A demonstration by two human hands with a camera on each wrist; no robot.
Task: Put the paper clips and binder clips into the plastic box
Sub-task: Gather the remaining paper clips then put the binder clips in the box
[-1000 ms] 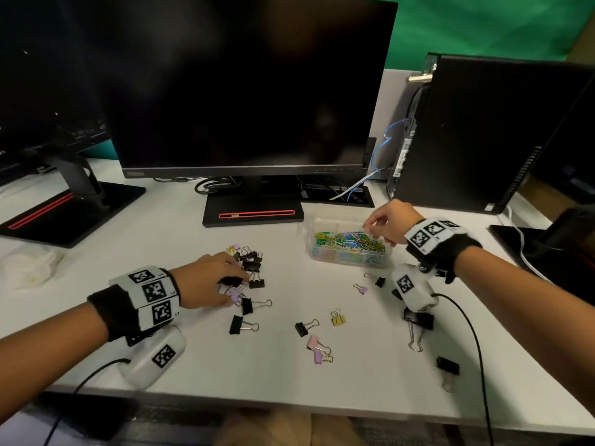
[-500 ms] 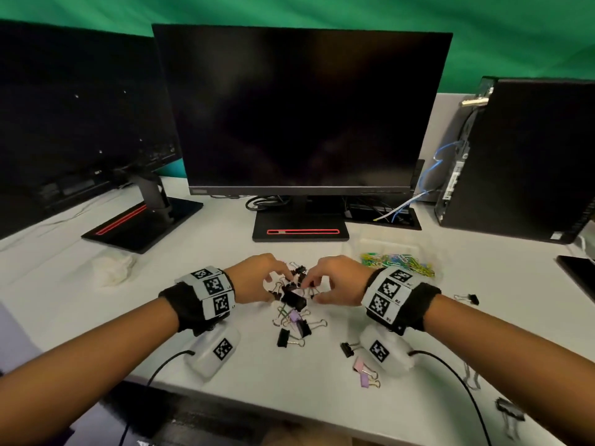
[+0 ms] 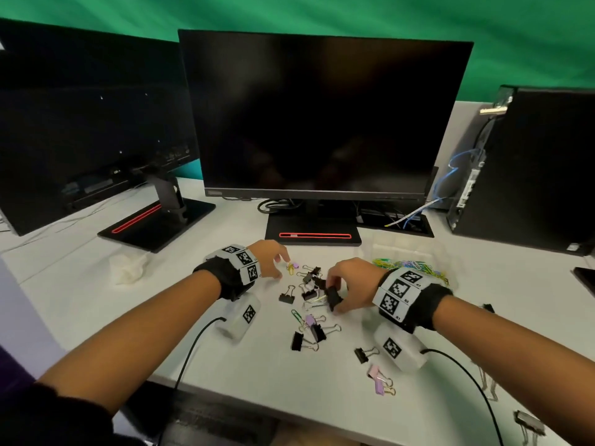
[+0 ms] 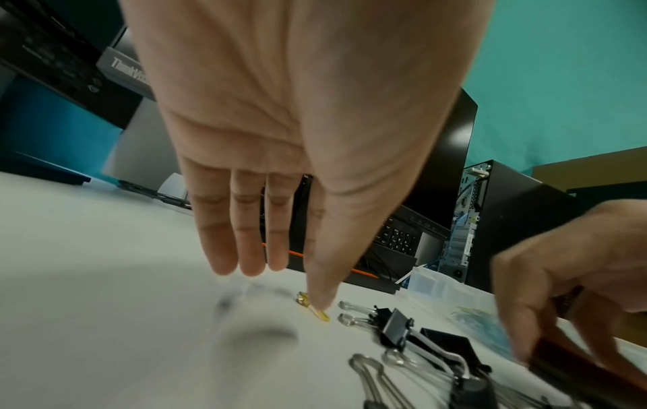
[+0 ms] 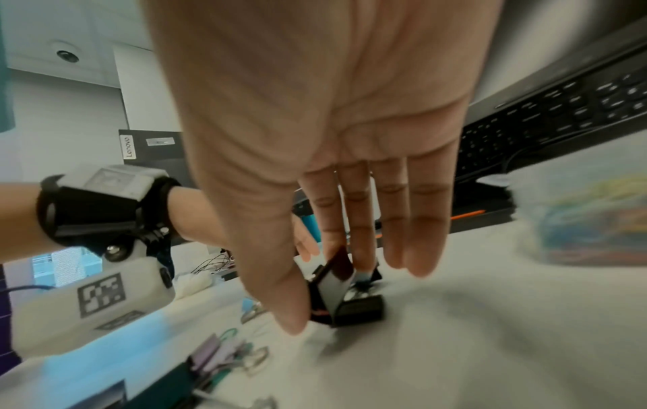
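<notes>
My right hand point(image 3: 336, 300) point(image 5: 325, 296) pinches a large black binder clip point(image 3: 333, 296) point(image 5: 357, 307) between thumb and fingers, low over the white desk point(image 3: 96, 300). To the right of that hand sits the clear plastic box point(image 3: 415, 263) point(image 5: 588, 221), holding several coloured paper clips. My left hand point(image 3: 283, 265) point(image 4: 287, 285) has straight fingers, and one fingertip touches a small yellow clip point(image 3: 290, 268) point(image 4: 315, 307). Between the hands lies a pile of black binder clips point(image 3: 310, 275) point(image 4: 395, 323). More black ones point(image 3: 297, 341), purple ones point(image 3: 378, 379) and a green paper clip point(image 3: 296, 315) lie nearer me.
A dark monitor point(image 3: 322, 117) on its stand base point(image 3: 312, 230) rises just behind the clips. A second monitor point(image 3: 90, 123) is at the left and a PC tower point(image 3: 531, 169) at the right. A crumpled tissue point(image 3: 128, 267) lies far left. Wrist cables trail over the desk's near edge.
The hands, together over the pile half a second ago, have parted. The left went left to the yellow clip; the right drew a large black binder clip out toward me.
</notes>
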